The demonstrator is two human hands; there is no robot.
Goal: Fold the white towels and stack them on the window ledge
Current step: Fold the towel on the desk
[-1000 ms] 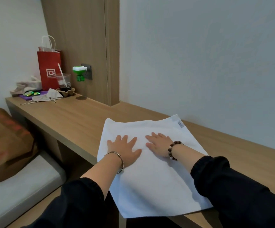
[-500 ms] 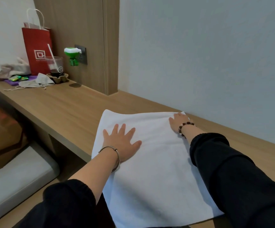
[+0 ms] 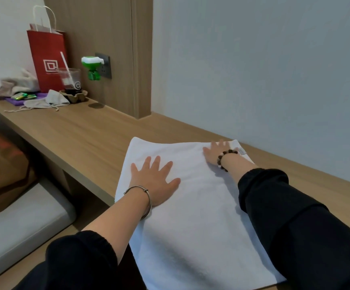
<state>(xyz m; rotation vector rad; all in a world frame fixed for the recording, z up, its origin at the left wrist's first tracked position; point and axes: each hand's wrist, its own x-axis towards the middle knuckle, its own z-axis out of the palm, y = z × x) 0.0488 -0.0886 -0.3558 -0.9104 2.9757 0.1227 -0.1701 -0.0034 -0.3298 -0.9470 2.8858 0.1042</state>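
Left hand [image 3: 156, 181] lies flat, fingers spread, mid-frame on the white towel [image 3: 201, 227]. Right hand [image 3: 217, 152] presses flat, fingers straight, at its upper-right corner

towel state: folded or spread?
Spread: the white towel lies flat on the wooden ledge, no fold line showing. The left hand and right hand press it with straight fingers.

Head camera looks forward-down, close over ledge [image 3: 75, 130].
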